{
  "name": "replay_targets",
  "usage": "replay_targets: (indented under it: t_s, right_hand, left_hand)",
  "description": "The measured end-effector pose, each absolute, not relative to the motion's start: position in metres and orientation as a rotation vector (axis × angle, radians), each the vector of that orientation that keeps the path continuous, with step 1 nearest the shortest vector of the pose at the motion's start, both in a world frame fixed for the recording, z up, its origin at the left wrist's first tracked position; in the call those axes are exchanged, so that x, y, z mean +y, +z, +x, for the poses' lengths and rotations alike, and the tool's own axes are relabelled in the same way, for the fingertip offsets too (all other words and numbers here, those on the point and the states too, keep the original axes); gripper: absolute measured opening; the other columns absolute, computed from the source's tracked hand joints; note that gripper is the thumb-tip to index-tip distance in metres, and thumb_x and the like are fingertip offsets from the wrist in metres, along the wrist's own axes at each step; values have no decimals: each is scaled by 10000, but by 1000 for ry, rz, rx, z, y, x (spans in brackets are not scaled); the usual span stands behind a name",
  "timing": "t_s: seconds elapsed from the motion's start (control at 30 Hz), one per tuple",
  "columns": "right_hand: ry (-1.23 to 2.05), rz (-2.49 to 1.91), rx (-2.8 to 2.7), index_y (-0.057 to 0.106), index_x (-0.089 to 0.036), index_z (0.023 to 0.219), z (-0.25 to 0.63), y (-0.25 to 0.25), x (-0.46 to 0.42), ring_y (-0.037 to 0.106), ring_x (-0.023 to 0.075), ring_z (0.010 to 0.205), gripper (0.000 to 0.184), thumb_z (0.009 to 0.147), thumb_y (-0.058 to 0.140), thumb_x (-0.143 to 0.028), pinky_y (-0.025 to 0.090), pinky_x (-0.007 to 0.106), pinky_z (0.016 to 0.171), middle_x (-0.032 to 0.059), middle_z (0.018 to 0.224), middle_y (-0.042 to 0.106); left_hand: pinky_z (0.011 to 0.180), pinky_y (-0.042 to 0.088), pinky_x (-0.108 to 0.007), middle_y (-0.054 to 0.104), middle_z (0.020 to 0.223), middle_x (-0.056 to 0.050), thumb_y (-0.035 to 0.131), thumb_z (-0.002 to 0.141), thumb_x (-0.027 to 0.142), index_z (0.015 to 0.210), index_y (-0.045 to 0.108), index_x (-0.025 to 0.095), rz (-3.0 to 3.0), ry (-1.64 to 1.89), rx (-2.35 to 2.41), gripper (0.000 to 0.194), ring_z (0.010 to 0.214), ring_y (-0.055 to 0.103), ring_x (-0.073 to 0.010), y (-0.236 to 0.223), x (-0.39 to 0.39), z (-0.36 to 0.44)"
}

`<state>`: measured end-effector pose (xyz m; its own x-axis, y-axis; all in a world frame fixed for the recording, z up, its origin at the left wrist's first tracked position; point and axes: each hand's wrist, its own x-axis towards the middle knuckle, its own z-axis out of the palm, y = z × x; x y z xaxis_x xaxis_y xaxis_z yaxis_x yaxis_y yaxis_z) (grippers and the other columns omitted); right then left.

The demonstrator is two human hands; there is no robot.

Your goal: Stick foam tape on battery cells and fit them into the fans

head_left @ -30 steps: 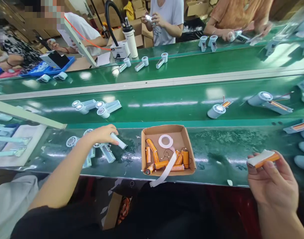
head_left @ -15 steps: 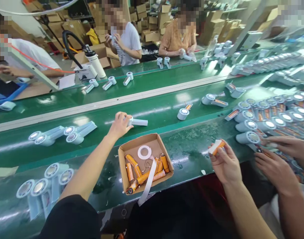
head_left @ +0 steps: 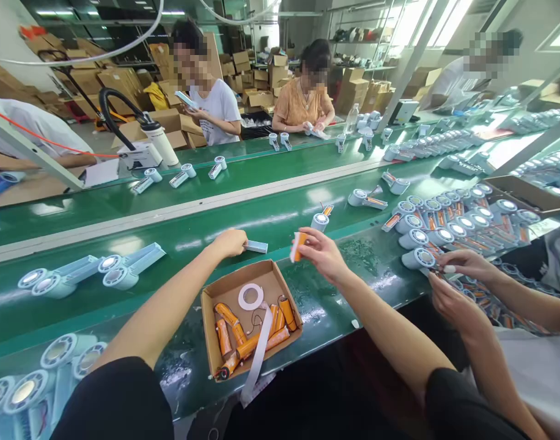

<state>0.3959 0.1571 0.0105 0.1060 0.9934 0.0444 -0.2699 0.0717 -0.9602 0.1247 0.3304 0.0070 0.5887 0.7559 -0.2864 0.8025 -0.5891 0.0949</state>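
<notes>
My left hand (head_left: 229, 242) is closed around the round end of a light-blue plastic housing (head_left: 256, 247), whose open handle points right on the green belt. Between the fingertips of my right hand (head_left: 324, 252) is an orange battery pack (head_left: 300, 247) with a white strip along one side, held above the belt edge. Below both hands stands a cardboard box (head_left: 280, 282). Several orange battery packs (head_left: 247, 346) with thin wires lie inside it, along with a roll of white tape (head_left: 242, 297) whose loose end hangs over the front rim.
Light-blue housings (head_left: 119, 276) rest on the belt (head_left: 188, 220) at left, others (head_left: 62, 351) nearer me. At right, many housings with orange packs (head_left: 412, 238) stand in rows beside a co-worker's hands (head_left: 463, 281). More people sit across the belt.
My right hand has moved left with the battery pack, closer to the housing. My left hand stays on the housing, with less of its round end showing. The view has shifted.
</notes>
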Motion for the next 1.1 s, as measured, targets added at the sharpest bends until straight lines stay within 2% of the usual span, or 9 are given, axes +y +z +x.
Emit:
replay_targets:
  t_s: [0.17,0.27,0.37,0.5,0.63,0.83,0.97,1.03,1.1]
  right_hand:
    - [820,-1430,-1759,604,-168,1462,352,16,234,785,180,1145,485,981,642,-218,616,317,1006,129,1280,792]
    - [684,-1555,-2119,608,-176,1487,334,22,255,786,185,1133,466,1022,588,-162,594,291,997,121,1240,812]
    - [602,-1565,-2386,694,-238,1414,326,28,260,791,278,1099,421,994,677,-218,586,364,976,117,1176,829]
    - [425,-1622,-2650,702,-267,1419,325,34,260,770,371,1133,400,1045,616,-378,567,418,925,175,1236,804]
    - [310,-1663,-2771,645,-296,1490,323,35,262,765,377,1140,473,1044,581,-442,554,415,887,183,1251,797]
    - [316,-1692,-2847,752,-233,1322,315,31,266,770,365,1110,389,996,668,-428,551,403,865,201,1251,797]
    - [387,-1611,-2851,761,-233,1324,332,43,264,759,306,1123,375,1009,685,-423,537,353,910,148,1275,799]
    - [405,-1555,-2765,744,-228,1356,353,50,249,732,254,1173,355,1057,625,-377,514,316,959,124,1343,775]
    - [490,-1530,-2529,774,-186,1279,378,52,223,741,211,1064,325,1097,545,-328,509,294,916,114,1234,806]
  left_hand:
    - [934,547,-264,821,1173,-14,677,891,330,952,801,294,2507,-263,1254,143,1089,729,-210,19,338,123]
    - [969,567,-351,795,1169,-64,615,1015,386,1107,765,235,2463,-192,1322,232,1064,724,-214,18,336,123]
    - [989,591,-453,745,1198,-94,619,1059,478,1225,707,182,2423,-129,1401,351,1069,713,-226,11,335,129]
    - [1003,606,-470,719,1253,-97,660,1050,451,1259,694,181,2378,-66,1448,342,1113,705,-233,4,334,139]
    - [977,619,-456,720,1240,-92,668,1050,417,1238,698,174,2359,-18,1453,309,1090,708,-225,7,330,143]
    - [948,634,-442,697,1299,-104,679,1043,420,1302,678,187,2390,82,1443,349,1096,704,-227,21,319,153]
    - [1013,604,-490,677,1363,-104,691,1030,444,1340,664,174,2456,248,1397,412,1182,684,-274,38,300,155]
    - [1043,577,-487,707,1318,-109,651,1050,412,1260,704,181,2475,320,1394,317,1188,681,-273,43,278,143]
    - [1041,560,-445,755,1204,-103,610,1061,391,1106,756,215,2561,282,1259,233,1141,690,-258,40,249,124]
